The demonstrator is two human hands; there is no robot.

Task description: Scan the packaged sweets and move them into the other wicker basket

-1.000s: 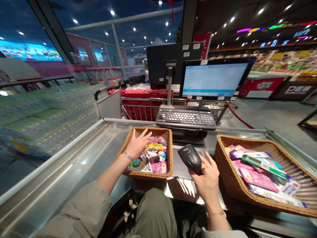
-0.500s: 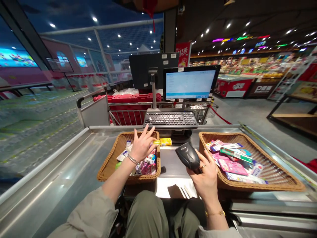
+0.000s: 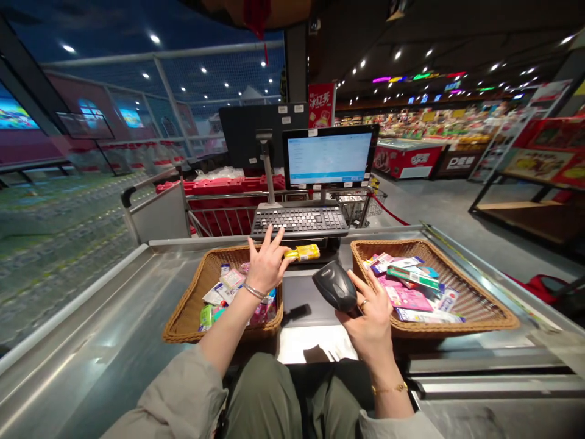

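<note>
My left hand (image 3: 266, 263) pinches one end of a small yellow packet (image 3: 307, 252) between thumb and a finger, the other fingers spread. It is over the right rim of the left wicker basket (image 3: 183, 308), below the keyboard (image 3: 301, 219). That basket has assorted small packaged goods (image 3: 233, 278) in it, partly hidden by my arm. A black handheld barcode scanner (image 3: 336, 286) is gripped in my right hand (image 3: 370, 323), its head tilted up and left toward the packet. The handle is mostly hidden by my fingers.
To the right stands another wicker basket (image 3: 489, 314) holding flat packages, including a green box (image 3: 414, 277). A lit monitor (image 3: 329, 158) rises behind the keyboard. White paper (image 3: 315, 341) lies before my knees. Metal counter edges (image 3: 73, 292) run along the left.
The view has swung a little to the right. My left hand and the yellow packet have moved right relative to the left basket, and the packet sits slightly higher. The scanner stays in my right hand.
</note>
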